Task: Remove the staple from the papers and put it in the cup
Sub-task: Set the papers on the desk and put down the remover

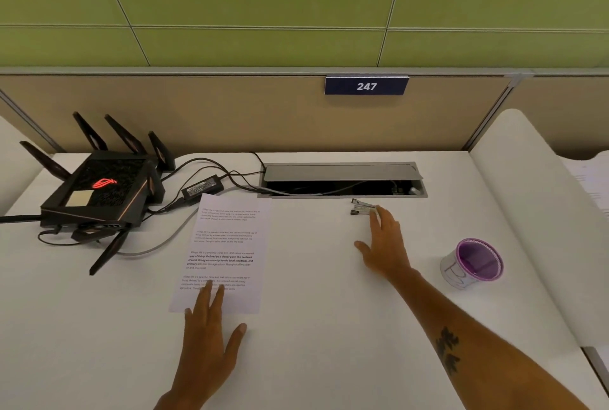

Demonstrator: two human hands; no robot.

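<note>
The left hand (207, 320) lies spread on the papers' (227, 251) near edge, pinning them. The right hand (385, 245), fingers spread, touches the stapler (362, 207) by the surface's far edge; the cup (474, 263) waits rightward.

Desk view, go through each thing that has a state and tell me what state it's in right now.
papers: flat, left hand resting on the near edge
stapler: lying by the hatch, right hand fingertips at it
cup: upright, no staple visible inside
cable hatch: lid open
router: logo lit
</note>
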